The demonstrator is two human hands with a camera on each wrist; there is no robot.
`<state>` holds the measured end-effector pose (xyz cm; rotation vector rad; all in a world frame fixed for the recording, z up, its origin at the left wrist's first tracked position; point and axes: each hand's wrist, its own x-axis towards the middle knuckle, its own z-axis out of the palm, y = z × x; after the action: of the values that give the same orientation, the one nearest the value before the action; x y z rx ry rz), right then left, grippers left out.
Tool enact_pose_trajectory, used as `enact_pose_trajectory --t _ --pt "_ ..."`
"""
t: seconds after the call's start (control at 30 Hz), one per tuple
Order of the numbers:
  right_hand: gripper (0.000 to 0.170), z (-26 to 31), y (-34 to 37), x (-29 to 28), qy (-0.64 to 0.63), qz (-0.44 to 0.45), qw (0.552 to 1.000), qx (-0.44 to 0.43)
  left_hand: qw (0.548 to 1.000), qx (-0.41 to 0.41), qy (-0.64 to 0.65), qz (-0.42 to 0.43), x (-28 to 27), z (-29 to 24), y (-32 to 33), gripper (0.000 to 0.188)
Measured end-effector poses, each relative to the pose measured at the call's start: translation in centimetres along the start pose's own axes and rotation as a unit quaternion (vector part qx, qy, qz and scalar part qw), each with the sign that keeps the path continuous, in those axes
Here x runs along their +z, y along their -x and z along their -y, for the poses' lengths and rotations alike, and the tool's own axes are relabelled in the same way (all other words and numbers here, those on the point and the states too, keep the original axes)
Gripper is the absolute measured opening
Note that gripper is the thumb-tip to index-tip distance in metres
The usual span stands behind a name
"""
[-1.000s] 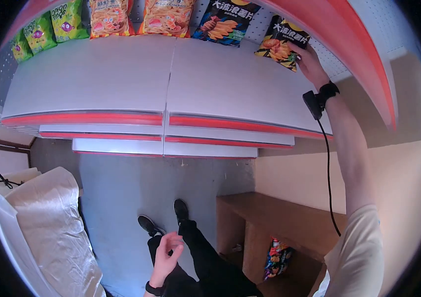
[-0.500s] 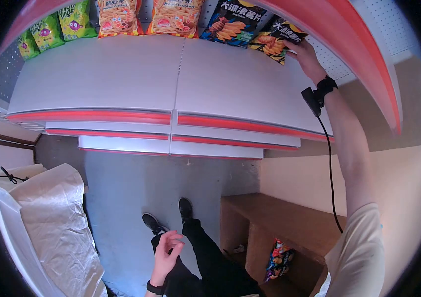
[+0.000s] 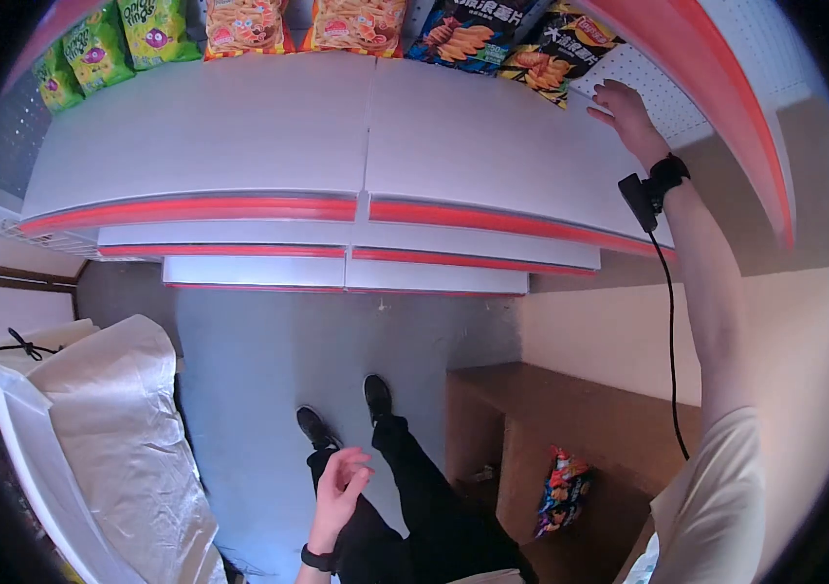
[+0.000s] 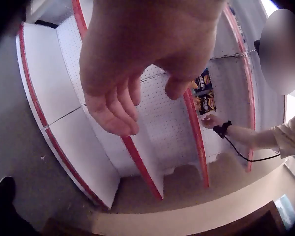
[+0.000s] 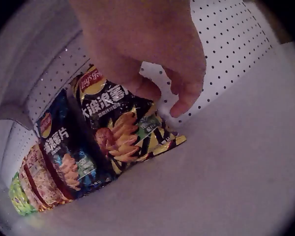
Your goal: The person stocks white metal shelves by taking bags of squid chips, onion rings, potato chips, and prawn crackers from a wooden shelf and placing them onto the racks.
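A black-and-yellow potato chip bag (image 3: 562,54) stands on the shelf, leaning toward the dark blue chip bag (image 3: 464,35) on its left. My right hand (image 3: 626,115) is just right of the black-and-yellow bag, fingers bent loosely. In the right wrist view, the thumb and fingers of my right hand (image 5: 152,54) are apart and overlap the right side of the black-and-yellow bag (image 5: 123,130), gripping nothing. My left hand (image 3: 341,487) hangs low in front of my legs, its fingers loosely curled around nothing; in the left wrist view the left hand (image 4: 137,64) fills the top.
Orange prawn cracker bags (image 3: 356,24) and green onion ring bags (image 3: 156,34) line the back of the white shelf (image 3: 210,136). A red-edged shelf (image 3: 726,88) hangs overhead at right. Below stands a brown cabinet (image 3: 570,399) with a colourful snack bag (image 3: 563,492) inside.
My right hand has pushed the black-and-yellow chip bag left against the dark blue one, then let go and drawn back to the right. The left hand stays hanging.
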<state>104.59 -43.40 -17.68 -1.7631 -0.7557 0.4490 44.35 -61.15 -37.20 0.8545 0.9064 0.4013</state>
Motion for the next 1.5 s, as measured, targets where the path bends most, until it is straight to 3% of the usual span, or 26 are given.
enact_pose_trajectory --t 0.07,0.17,0.27,0.4,0.43,0.47,0.53,0.57,0.6,0.63,0.67,0.73,0.77,0.83,0.9,0.93,1.0,1.13,1.2,1.27,1.37,1.43,1.47,1.5 --pt "0.036 -0.2 0.6 -0.5 0.03 0.032 0.999 0.01 1.0 0.005 -0.01 -0.009 -0.5 -0.4 0.6 0.031" --pt "0.04 0.9 2.8 -0.2 0.0 0.069 0.998 0.011 1.0 0.01 -0.024 -0.017 -2.0 -0.9 1.8 0.027" --pt "0.03 2.6 6.6 1.5 0.012 0.045 0.999 -0.006 0.999 0.018 -0.047 0.011 -4.2 -0.6 3.0 0.026" --pt "0.025 3.5 13.1 5.4 -0.02 0.015 0.998 -0.05 0.991 0.045 -0.12 0.045 -7.6 -0.7 5.3 0.023" --pt "0.024 1.1 12.7 6.1 -0.052 0.021 0.992 -0.115 0.988 0.05 -0.137 0.043 -8.2 -1.0 6.0 0.022" --pt "0.024 0.5 13.7 7.4 0.061 0.038 0.993 -0.098 0.984 0.038 -0.158 0.069 -9.4 -0.8 7.1 0.022" --pt "0.021 3.4 25.6 13.0 -0.083 -0.009 0.988 -0.132 0.982 0.044 -0.166 0.073 -11.9 -0.3 8.6 0.021" --pt "0.022 3.2 30.5 14.4 0.012 -0.037 0.982 -0.184 0.98 0.04 -0.182 0.075 -13.3 0.5 9.2 0.018" --pt "0.022 2.6 34.0 15.4 0.01 0.045 0.985 -0.164 0.974 0.027 -0.2 0.106 -14.6 1.0 10.0 0.018" --pt "0.019 1.7 39.3 16.9 -0.12 0.061 0.988 -0.075 0.969 0.006 -0.228 0.094 -15.7 1.6 10.6 0.017" --pt "0.017 -1.7 41.9 18.3 -0.024 0.008 0.982 -0.19 0.964 -0.012 -0.256 0.068 -15.8 1.9 10.4 0.017" --pt "0.019 -5.1 50.7 18.7 -0.092 0.062 0.99 -0.088 0.954 -0.026 -0.288 0.082 -17.1 2.3 11.1 0.015" --pt "0.024 -6.9 54.6 17.8 -0.066 0.095 0.993 -0.018 0.95 -0.034 -0.298 0.082 -17.7 2.3 11.4 0.014" --pt "0.029 -12.9 62.3 16.6 -0.103 0.001 0.992 0.078 0.944 -0.046 -0.317 0.083 -18.4 2.7 11.4 0.013" --pt "0.029 -17.9 68.1 13.1 -0.107 -0.11 0.959 0.237 0.933 -0.06 -0.344 0.089 -17.8 2.6 10.9 0.015" --pt "0.03 -18.8 70.4 10.6 -0.041 -0.175 0.94 0.289 0.926 -0.066 -0.36 0.092 -17.6 3.0 10.8 0.017" --pt "0.032 -23.3 73.9 6.5 0.003 -0.298 0.911 0.285 0.917 -0.079 -0.377 0.107 -17.0 4.2 10.2 0.018" --pt "0.036 -31.2 71.0 -2.1 0.031 -0.458 0.857 0.234 0.898 -0.117 -0.402 0.131 -12.0 6.9 8.4 0.017" --pt "0.038 -33.2 67.5 -6.3 -0.067 -0.487 0.831 0.26 0.893 -0.136 -0.404 0.146 -10.1 8.1 8.6 0.017" --pt "0.045 -36.2 64.3 -9.5 -0.033 -0.483 0.845 0.229 0.883 -0.139 -0.404 0.194 -8.6 9.2 8.8 0.018" --pt "0.038 -38.6 59.1 -11.9 -0.066 -0.512 0.823 0.236 0.884 -0.137 -0.411 0.176 -7.2 9.7 9.4 0.017" --pt "0.046 -38.3 57.7 -12.9 -0.034 -0.438 0.841 0.315 0.888 -0.131 -0.411 0.161 -7.2 9.7 10.3 0.017" --pt "0.046 -37.7 57.5 -12.8 -0.035 -0.436 0.843 0.312 0.891 -0.127 -0.407 0.156 -7.3 9.6 10.7 0.017" --pt "0.05 -37.2 57.4 -12.6 0.07 -0.427 0.846 0.313 0.894 -0.121 -0.404 0.151 -7.3 9.6 10.9 0.017"
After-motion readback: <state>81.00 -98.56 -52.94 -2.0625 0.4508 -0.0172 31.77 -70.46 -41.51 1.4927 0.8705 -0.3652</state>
